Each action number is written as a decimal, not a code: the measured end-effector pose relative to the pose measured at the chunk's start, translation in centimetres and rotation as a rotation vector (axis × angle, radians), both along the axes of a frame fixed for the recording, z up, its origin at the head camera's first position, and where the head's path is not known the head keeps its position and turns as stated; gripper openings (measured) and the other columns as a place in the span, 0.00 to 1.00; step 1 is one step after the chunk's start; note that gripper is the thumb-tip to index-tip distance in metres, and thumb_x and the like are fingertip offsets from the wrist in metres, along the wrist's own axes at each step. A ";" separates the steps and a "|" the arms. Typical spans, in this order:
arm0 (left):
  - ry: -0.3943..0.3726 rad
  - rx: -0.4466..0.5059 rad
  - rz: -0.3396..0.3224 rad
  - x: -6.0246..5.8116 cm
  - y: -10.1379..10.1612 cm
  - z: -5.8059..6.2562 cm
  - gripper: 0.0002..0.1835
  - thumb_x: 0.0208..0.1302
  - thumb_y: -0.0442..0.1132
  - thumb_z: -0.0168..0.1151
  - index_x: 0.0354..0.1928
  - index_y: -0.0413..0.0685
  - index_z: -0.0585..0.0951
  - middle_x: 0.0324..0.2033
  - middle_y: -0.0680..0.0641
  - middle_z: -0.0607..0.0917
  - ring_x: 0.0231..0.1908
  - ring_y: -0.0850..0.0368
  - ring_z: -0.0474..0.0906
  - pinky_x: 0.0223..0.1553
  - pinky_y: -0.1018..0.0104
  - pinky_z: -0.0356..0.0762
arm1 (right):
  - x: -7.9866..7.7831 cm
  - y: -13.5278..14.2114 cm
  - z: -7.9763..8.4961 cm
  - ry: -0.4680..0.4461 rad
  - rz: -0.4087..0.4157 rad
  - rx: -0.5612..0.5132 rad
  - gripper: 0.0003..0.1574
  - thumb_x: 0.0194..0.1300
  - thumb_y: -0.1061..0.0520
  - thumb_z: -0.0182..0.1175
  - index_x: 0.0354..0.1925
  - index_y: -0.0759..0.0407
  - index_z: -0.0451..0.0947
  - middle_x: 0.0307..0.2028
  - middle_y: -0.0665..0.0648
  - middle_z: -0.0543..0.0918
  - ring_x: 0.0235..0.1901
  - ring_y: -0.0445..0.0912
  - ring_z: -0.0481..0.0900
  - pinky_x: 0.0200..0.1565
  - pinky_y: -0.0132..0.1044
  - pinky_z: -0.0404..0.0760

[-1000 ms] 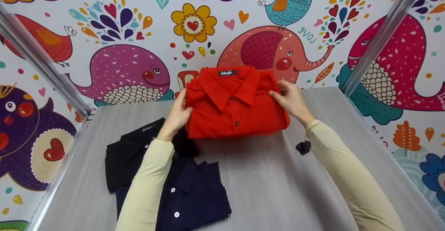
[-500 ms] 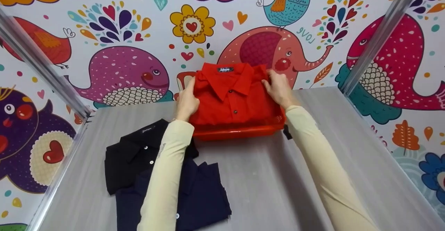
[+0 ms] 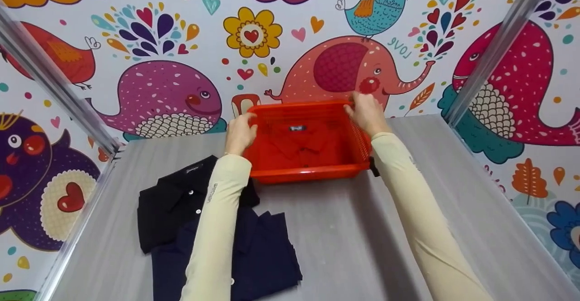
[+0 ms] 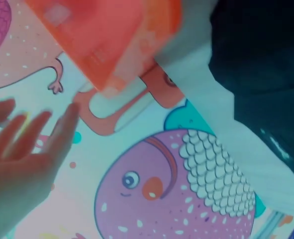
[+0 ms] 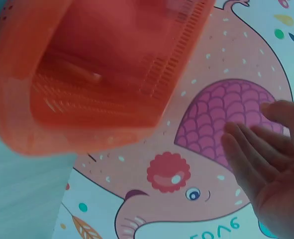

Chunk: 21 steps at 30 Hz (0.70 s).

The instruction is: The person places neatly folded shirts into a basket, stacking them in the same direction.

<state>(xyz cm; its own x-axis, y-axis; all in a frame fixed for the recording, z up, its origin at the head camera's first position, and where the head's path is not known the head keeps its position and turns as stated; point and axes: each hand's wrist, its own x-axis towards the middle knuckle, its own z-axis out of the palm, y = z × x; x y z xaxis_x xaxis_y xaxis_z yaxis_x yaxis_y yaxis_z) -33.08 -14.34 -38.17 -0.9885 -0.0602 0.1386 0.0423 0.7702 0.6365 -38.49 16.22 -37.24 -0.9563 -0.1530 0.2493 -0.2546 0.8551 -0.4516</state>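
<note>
A red collared shirt lies folded inside a red plastic basket at the back of the table, its dark neck label facing up. My left hand is at the basket's left side; in the left wrist view its fingers are extended and hold nothing. Over the back right corner is my right hand. The right wrist view has that hand apart from the basket's slotted wall, with loosely bent fingers and nothing in them.
A folded black shirt lies on the table's left part. A folded navy shirt overlaps it nearer the front, partly under my left sleeve. Behind the basket stands a wall printed with cartoon animals. Metal posts stand at the corners.
The red shirt has gone down from both hands into the basket, which it mostly hid before. Both hands have let go of it and stand at the basket's sides. The dark shirts stay put.
</note>
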 end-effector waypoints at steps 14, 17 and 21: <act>-0.044 -0.183 -0.121 1.4 -3.2 -0.9 0.15 0.64 0.32 0.57 0.51 0.31 0.80 0.45 0.33 0.82 0.47 0.38 0.77 0.49 0.50 0.74 | 1.1 0.2 -0.7 -0.178 0.161 0.165 0.14 0.65 0.59 0.62 0.48 0.63 0.80 0.39 0.62 0.82 0.36 0.55 0.77 0.45 0.48 0.81; -0.030 -0.239 -0.140 2.4 -3.8 -1.2 0.18 0.63 0.32 0.59 0.53 0.31 0.78 0.48 0.31 0.81 0.47 0.35 0.77 0.48 0.47 0.74 | 1.7 -0.3 -1.2 -0.208 0.200 0.223 0.14 0.64 0.58 0.63 0.48 0.61 0.80 0.39 0.60 0.82 0.36 0.54 0.77 0.45 0.47 0.81; -0.037 -0.292 -0.148 4.3 -4.2 -1.7 0.21 0.62 0.35 0.62 0.57 0.36 0.77 0.48 0.31 0.81 0.42 0.34 0.79 0.42 0.45 0.76 | 3.0 -1.1 -2.1 -0.213 0.274 0.287 0.16 0.62 0.58 0.65 0.49 0.60 0.81 0.38 0.58 0.83 0.36 0.52 0.78 0.45 0.47 0.81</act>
<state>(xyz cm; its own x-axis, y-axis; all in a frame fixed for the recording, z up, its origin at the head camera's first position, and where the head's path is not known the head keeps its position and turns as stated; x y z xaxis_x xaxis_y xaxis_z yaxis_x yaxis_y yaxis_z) -28.74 -18.53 -39.89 -0.9883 0.1212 0.0928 0.1482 0.9077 0.3926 -35.53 15.15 -39.32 -0.8961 -0.4422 -0.0380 -0.4165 0.8673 -0.2725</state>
